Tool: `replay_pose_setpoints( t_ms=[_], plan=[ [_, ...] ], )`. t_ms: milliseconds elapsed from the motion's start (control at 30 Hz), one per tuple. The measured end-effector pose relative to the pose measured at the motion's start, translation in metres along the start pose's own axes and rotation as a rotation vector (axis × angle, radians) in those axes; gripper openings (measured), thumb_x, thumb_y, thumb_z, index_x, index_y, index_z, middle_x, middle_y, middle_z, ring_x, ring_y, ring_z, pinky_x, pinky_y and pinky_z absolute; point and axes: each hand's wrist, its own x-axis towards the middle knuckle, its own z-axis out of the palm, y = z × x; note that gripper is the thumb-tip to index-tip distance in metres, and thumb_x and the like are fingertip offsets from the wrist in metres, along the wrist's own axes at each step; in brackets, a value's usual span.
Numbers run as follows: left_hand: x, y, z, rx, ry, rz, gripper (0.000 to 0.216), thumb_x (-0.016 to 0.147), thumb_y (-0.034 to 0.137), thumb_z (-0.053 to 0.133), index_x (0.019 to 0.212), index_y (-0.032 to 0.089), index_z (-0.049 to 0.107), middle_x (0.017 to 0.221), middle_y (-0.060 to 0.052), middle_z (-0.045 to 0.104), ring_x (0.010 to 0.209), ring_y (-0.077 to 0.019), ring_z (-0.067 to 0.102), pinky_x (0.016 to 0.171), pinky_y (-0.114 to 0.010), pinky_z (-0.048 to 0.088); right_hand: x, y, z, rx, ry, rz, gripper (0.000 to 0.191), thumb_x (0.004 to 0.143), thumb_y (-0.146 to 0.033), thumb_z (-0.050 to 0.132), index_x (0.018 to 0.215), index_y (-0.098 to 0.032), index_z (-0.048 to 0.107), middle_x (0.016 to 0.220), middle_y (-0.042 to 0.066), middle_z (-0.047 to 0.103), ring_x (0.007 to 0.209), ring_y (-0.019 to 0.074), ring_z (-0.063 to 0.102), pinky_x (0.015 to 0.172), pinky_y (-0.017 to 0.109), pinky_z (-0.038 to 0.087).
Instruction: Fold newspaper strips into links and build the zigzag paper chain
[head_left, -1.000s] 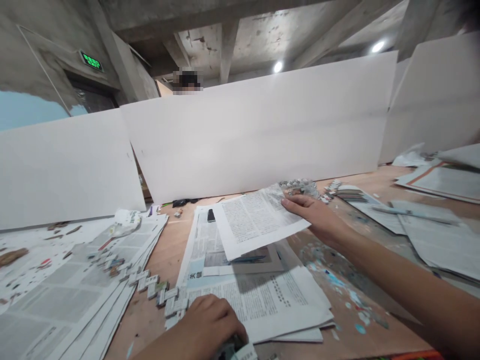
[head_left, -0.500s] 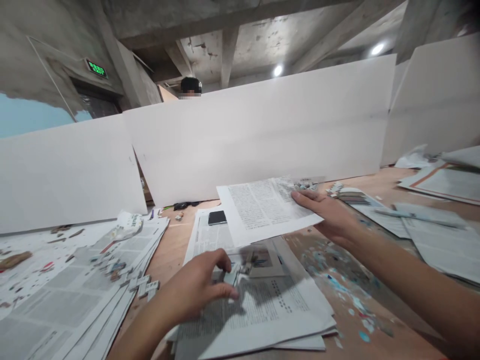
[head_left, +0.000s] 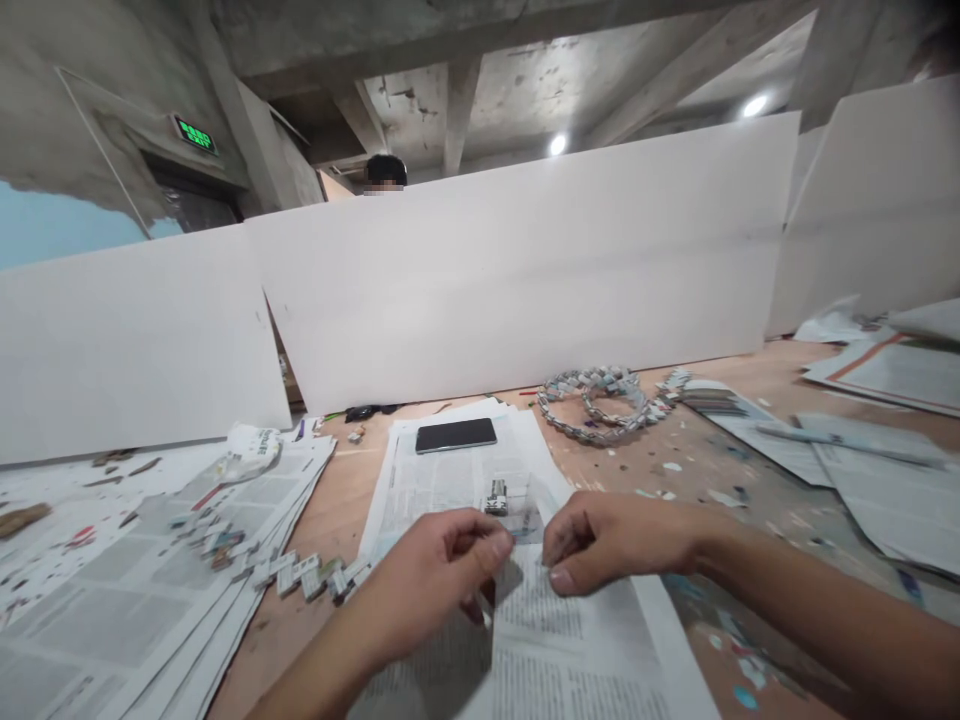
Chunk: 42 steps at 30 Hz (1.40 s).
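My left hand [head_left: 439, 575] and my right hand [head_left: 607, 540] meet over a newspaper sheet [head_left: 555, 640] that lies on the stack [head_left: 442, 480] in front of me. Both pinch the sheet's upper edge, fingers curled, thumbs close together. A small folded paper piece [head_left: 496, 496] lies on the stack just beyond my fingers. A black phone [head_left: 456, 435] rests flat at the stack's far end. A folded paper chain [head_left: 315, 578] runs off to the left of my left hand.
A coiled ring of woven paper links [head_left: 596, 400] lies on the wooden table [head_left: 675, 470] behind my right hand. Newspaper piles [head_left: 150, 590] spread at left, more sheets [head_left: 862, 470] at right. White boards [head_left: 525, 260] wall off the back; a person's head shows above them.
My right hand brought the lifted sheet down onto the stack near me. My left hand moved up to its edge. The phone and the woven ring are uncovered.
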Motion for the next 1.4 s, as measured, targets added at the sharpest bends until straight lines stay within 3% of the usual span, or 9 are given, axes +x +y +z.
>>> replay_pose_setpoints(
  t_ms=[67, 200, 500, 833, 967, 1067, 1133, 1267, 1400],
  plan=[
    [-0.004, -0.004, 0.008, -0.005, -0.020, -0.006, 0.034, 0.086, 0.050, 0.069, 0.089, 0.016, 0.069, 0.067, 0.004, 0.054, 0.053, -0.0103, 0.053, 0.052, -0.024, 0.052, 0.002, 0.003, 0.002, -0.019, -0.032, 0.011, 0.021, 0.075, -0.038, 0.085, 0.080, -0.018, 0.082, 0.066, -0.004, 0.065, 0.061, 0.0102, 0.053, 0.061, 0.022, 0.041],
    [-0.009, -0.014, 0.020, -0.001, 0.051, -0.024, 0.026, 0.088, 0.043, 0.064, 0.082, 0.018, 0.064, 0.062, 0.006, 0.052, 0.051, -0.0103, 0.050, 0.048, -0.022, 0.048, 0.001, 0.006, 0.000, -0.050, -0.040, 0.016, 0.026, 0.075, -0.043, 0.083, 0.081, -0.019, 0.081, 0.066, -0.004, 0.064, 0.061, 0.0108, 0.053, 0.063, 0.023, 0.041],
    [-0.014, -0.038, 0.040, 0.017, 0.205, 0.015, 0.025, 0.093, 0.043, 0.058, 0.081, 0.021, 0.062, 0.066, 0.003, 0.057, 0.062, -0.0165, 0.061, 0.059, -0.027, 0.052, 0.001, 0.002, 0.001, -0.069, 0.000, -0.012, 0.042, 0.078, -0.060, 0.077, 0.075, -0.018, 0.073, 0.061, -0.007, 0.046, 0.058, 0.0102, 0.036, 0.055, 0.023, 0.026],
    [-0.020, -0.038, 0.049, 0.093, 0.234, -0.011, 0.029, 0.095, 0.045, 0.056, 0.080, 0.021, 0.060, 0.068, 0.001, 0.061, 0.062, -0.0175, 0.061, 0.058, -0.027, 0.048, -0.003, -0.003, 0.008, -0.067, -0.078, 0.076, 0.030, 0.079, -0.045, 0.079, 0.072, -0.017, 0.071, 0.062, -0.005, 0.056, 0.058, 0.0100, 0.044, 0.055, 0.022, 0.032],
    [-0.012, -0.026, 0.035, 0.137, 0.207, 0.049, 0.029, 0.099, 0.047, 0.053, 0.113, 0.023, 0.063, 0.087, -0.003, 0.070, 0.078, -0.0204, 0.067, 0.070, -0.032, 0.054, -0.002, -0.002, 0.011, -0.052, -0.105, 0.080, 0.026, 0.081, -0.040, 0.077, 0.071, -0.017, 0.070, 0.062, -0.005, 0.055, 0.056, 0.0084, 0.042, 0.054, 0.021, 0.030],
    [0.005, -0.013, 0.026, 0.095, 0.165, 0.095, 0.049, 0.098, 0.046, 0.057, 0.141, 0.025, 0.047, 0.124, -0.012, 0.064, 0.103, -0.0241, 0.067, 0.085, -0.038, 0.056, 0.000, 0.000, 0.012, -0.053, -0.160, 0.082, 0.026, 0.079, -0.039, 0.078, 0.071, -0.016, 0.069, 0.060, -0.007, 0.053, 0.054, 0.0074, 0.041, 0.051, 0.021, 0.028],
    [0.018, -0.007, 0.022, 0.032, 0.053, 0.115, 0.059, 0.094, 0.039, 0.064, 0.146, 0.024, 0.042, 0.125, -0.013, 0.062, 0.098, -0.0232, 0.068, 0.080, -0.038, 0.058, 0.002, 0.003, 0.012, -0.056, -0.193, 0.079, 0.028, 0.077, -0.040, 0.080, 0.071, -0.015, 0.069, 0.059, -0.007, 0.053, 0.053, 0.0072, 0.041, 0.050, 0.021, 0.027],
    [0.033, -0.003, 0.013, 0.001, -0.050, 0.150, 0.030, 0.089, 0.030, 0.067, 0.115, 0.016, 0.066, 0.081, -0.001, 0.062, 0.063, -0.0143, 0.061, 0.058, -0.029, 0.056, 0.006, 0.009, 0.008, -0.064, -0.179, 0.065, 0.032, 0.078, -0.043, 0.081, 0.074, -0.013, 0.068, 0.059, -0.007, 0.052, 0.054, 0.0067, 0.039, 0.049, 0.020, 0.027],
    [0.032, -0.010, -0.002, 0.007, -0.039, 0.149, 0.018, 0.091, 0.033, 0.066, 0.096, 0.016, 0.068, 0.076, 0.002, 0.060, 0.059, -0.0117, 0.059, 0.057, -0.027, 0.055, 0.007, 0.010, 0.006, -0.080, -0.126, 0.063, 0.034, 0.082, -0.045, 0.078, 0.078, -0.013, 0.069, 0.062, -0.006, 0.052, 0.056, 0.0072, 0.038, 0.050, 0.020, 0.026]
  ],
)
